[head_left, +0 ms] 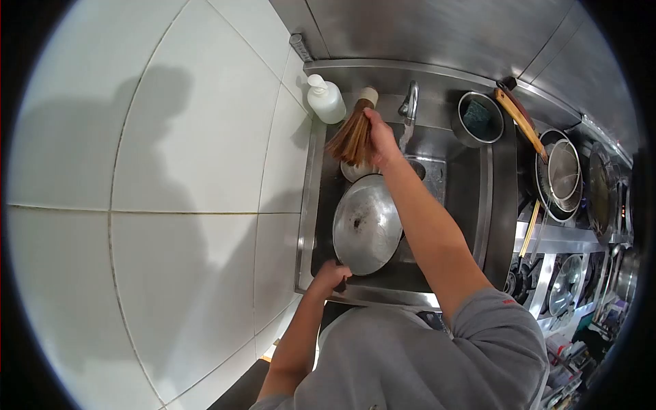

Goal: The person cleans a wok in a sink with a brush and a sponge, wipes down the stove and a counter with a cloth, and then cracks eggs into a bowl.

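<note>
My left hand (333, 277) is closed around the dark handle of a metal wok (372, 232) at the near left of the sink. The wok is tilted in the basin, its grey metal surface marked by a dark spot near the middle. Further back, my right hand (383, 137) grips a bristle wok brush (354, 140), its pale bound end up and its brown bristles spread toward the lower left. Behind the wok, another round metal vessel (352, 171) shows only in part. Water runs from the faucet (411, 102) beside my right hand.
A white pump bottle (326, 100) stands at the sink's back left corner, near the tiled wall (191, 143). A metal pot (459, 116) with a dark green scouring pad (477, 116) sits at the back right. Strainers (564, 171) and a wooden handle (517, 116) lie further right.
</note>
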Demonstrator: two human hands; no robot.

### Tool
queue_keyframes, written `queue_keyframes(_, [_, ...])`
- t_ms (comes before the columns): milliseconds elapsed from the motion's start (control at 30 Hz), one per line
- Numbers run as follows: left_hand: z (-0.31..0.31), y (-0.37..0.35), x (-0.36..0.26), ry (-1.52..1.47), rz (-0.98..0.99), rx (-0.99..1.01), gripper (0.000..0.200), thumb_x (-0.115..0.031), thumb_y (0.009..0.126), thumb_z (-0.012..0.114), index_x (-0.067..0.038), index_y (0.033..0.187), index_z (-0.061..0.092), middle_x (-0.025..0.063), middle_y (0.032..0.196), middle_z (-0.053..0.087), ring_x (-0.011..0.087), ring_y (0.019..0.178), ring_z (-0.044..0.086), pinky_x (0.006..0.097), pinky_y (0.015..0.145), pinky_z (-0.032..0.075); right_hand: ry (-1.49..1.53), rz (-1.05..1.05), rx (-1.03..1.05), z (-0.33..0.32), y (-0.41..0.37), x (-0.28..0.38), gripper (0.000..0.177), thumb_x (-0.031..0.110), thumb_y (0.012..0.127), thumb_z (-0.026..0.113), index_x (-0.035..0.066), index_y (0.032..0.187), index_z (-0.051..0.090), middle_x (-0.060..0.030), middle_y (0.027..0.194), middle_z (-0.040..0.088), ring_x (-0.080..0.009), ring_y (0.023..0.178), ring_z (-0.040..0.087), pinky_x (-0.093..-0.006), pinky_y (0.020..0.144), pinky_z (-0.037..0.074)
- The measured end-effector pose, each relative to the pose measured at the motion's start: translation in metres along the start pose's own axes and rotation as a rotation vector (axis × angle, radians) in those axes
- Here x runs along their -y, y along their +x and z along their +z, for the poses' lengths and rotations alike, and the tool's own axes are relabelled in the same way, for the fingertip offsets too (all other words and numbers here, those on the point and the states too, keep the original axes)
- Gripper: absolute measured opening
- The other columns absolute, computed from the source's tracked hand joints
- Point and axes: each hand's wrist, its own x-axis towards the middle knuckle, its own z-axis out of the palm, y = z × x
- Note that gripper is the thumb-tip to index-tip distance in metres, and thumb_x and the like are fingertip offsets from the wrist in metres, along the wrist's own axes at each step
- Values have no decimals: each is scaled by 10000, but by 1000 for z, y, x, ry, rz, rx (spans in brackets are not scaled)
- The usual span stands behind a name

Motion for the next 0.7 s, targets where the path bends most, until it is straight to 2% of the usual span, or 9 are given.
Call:
queue_keyframes(100, [3,1,4,-46,19,1,199,-129,791,718,18,877,616,120,739,602,262,566,632,423,456,495,247,57,11,1,18,9,336,343,1104,480,72,1228,636,-127,1127,699,-263,1035,685,-428,896,578])
queue_keyframes(133, [4,4,5,-60,19,15,207,-127,781,723,20,869,606,123,741,609,260,563,633,416,455,493,419,49,135,0,22,11,379,345,1136,355,87,1228,616,-137,1114,706,-235,868,665,-382,794,581])
queue_keyframes(233, [9,5,3,-58,1,45,244,-138,786,728,29,913,602,132,759,614,260,571,634,417,455,494,672,88,341,10,36,23,338,283,1123,362,84,1251,604,-143,1050,715,-213,808,666,-378,698,573])
queue_keyframes(267, [12,5,0,-48,5,45,224,-143,794,725,20,897,611,124,750,604,260,568,634,419,453,493,690,77,172,24,37,31,415,345,1157,284,56,1222,575,-127,995,711,-195,703,576,-349,625,524])
queue_keyframes(367, [15,6,-3,-29,8,43,190,-154,808,720,3,857,627,107,728,584,258,560,633,420,447,492,828,-25,28,58,32,44,501,432,1166,222,60,1148,556,-110,929,695,-185,657,516,-345,618,496])
queue_keyframes(400, [14,8,-4,-28,1,49,190,-156,808,722,3,849,626,107,723,583,256,557,633,417,445,493,799,-71,9,57,35,42,559,484,1163,182,72,1069,548,-95,874,665,-182,652,499,-347,618,470])
queue_keyframes(500, [13,7,-9,-21,3,83,188,-159,805,724,3,828,631,112,706,589,253,553,636,409,444,495,702,-101,-21,42,34,37,501,479,1164,247,93,1055,548,-61,828,643,-170,626,471,-337,601,449])
queue_keyframes(700, [10,7,-5,-118,-35,115,164,-142,805,716,-26,871,620,96,702,592,257,562,626,422,453,494,500,-227,74,-3,-4,34,252,297,1139,429,114,1115,602,-49,909,657,-166,707,529,-338,630,470])
